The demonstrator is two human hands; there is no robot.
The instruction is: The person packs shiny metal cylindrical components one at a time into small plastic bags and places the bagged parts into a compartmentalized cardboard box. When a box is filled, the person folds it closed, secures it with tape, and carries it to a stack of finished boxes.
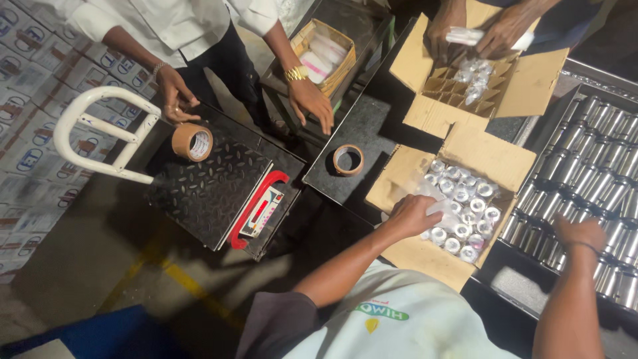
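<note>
My left hand (410,214) reaches into an open cardboard box (493,157) and grips a clear plastic-wrapped can (440,207) at its left side. The box holds several wrapped shiny cans (465,206) standing upright. My right hand (581,233) lies knuckles-up on rows of bare metal cans (585,166) in a dark tray (512,256) to the right. Its fingers curl down among the cans and are hidden.
A second box with cardboard dividers (458,83) sits farther back, where another person's hands (495,30) hold a wrapped item. A person in a white shirt holds a brown tape roll (192,141) over a black platform scale (212,186). Another tape roll (348,159) lies on a dark table.
</note>
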